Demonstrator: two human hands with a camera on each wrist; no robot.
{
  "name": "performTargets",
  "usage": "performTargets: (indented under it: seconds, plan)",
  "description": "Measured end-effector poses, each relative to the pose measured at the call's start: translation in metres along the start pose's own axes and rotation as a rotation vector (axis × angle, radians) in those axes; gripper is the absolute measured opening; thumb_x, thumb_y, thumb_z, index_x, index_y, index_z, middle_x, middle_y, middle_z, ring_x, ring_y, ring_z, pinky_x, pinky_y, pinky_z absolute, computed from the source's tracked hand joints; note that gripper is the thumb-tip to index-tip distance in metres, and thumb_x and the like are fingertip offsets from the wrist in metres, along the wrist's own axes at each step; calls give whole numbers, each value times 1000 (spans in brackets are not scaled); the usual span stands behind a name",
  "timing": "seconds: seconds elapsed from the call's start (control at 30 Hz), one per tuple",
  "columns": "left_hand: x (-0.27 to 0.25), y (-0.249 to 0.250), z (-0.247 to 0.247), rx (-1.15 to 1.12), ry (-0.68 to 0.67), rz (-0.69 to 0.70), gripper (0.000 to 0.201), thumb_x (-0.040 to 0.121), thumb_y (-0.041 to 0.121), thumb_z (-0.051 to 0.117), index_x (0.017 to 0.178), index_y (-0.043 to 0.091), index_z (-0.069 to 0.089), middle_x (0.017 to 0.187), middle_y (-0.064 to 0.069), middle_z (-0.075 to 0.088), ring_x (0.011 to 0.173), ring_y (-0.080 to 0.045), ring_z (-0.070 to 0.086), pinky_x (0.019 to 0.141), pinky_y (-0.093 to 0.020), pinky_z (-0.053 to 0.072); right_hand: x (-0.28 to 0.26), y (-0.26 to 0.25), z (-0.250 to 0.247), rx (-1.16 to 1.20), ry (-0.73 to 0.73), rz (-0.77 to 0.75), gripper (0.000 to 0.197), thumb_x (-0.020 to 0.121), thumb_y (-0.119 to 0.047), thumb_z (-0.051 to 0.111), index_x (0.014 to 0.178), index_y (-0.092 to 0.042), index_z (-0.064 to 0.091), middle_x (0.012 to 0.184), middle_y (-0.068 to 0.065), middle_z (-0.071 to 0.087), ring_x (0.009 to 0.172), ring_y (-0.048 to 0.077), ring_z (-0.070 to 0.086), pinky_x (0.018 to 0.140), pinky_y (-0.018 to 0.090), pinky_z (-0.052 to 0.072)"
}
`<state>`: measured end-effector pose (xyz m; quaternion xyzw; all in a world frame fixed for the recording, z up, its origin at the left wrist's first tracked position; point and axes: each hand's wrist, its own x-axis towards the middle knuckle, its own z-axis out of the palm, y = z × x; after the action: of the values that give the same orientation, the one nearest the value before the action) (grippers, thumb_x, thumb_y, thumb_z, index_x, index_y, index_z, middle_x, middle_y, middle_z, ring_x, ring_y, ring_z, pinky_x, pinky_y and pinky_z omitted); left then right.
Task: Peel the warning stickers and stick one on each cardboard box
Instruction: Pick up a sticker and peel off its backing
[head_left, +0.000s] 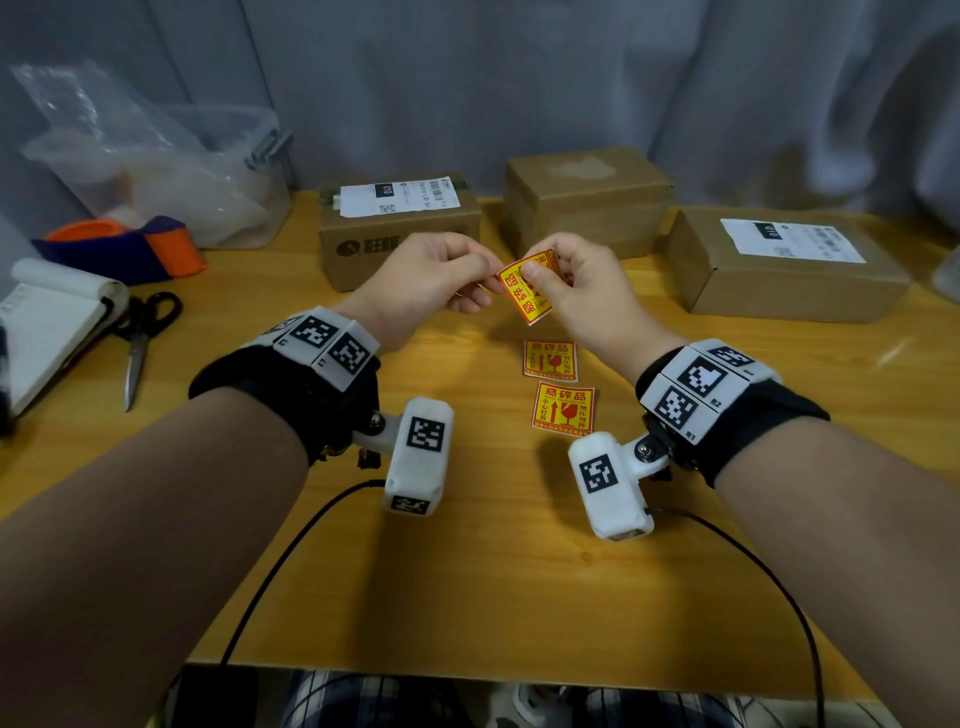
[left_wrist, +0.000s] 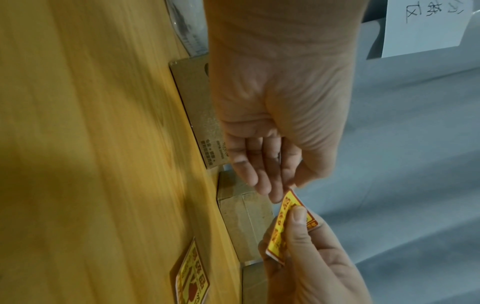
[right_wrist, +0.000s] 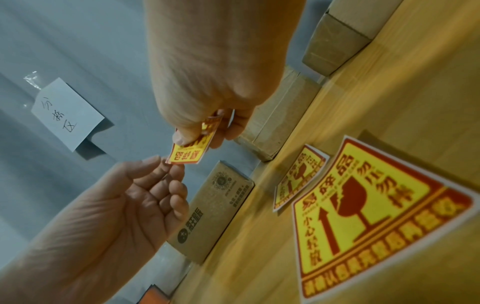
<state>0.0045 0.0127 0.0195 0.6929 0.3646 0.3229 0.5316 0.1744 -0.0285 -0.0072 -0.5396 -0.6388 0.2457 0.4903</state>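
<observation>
right hand (head_left: 582, 275) pinched 1 warning sticker (head_left: 527, 291) | left hand (head_left: 434, 273) pinched its left corner | 2 stickers (head_left: 549, 358) lay near | 3 cardboard boxes (head_left: 587, 200) stood far

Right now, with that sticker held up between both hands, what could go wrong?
The right hand pinches the sticker in mid-air while the left hand picks at its corner, so it may tear or curl onto itself. Two more stickers lie loose on the table below; a wrist could brush them.
</observation>
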Motion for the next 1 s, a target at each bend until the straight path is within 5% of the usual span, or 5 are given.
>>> performTargets:
  seconds: [0.27,1.0]
  plan:
    - [0,2,0,28,-17,-26,11,89,10,57,83,8,66,71,0,69,60,-7,60,58,-17,50,1,0,-1,-6,-3,-3,6,92,-11,55,91,-16,56,73,-12,59,62,-10,58,60,9,45]
    - [-2,7,4,83,-25,-25,10,89,9,57,85,7,65,71,-1,66,58,-6,57,57,-16,50,0,6,-6,-19,-18,-12,6,93,-12,55,91,-18,57,75,-10,60,64,-7,58,64,15,48]
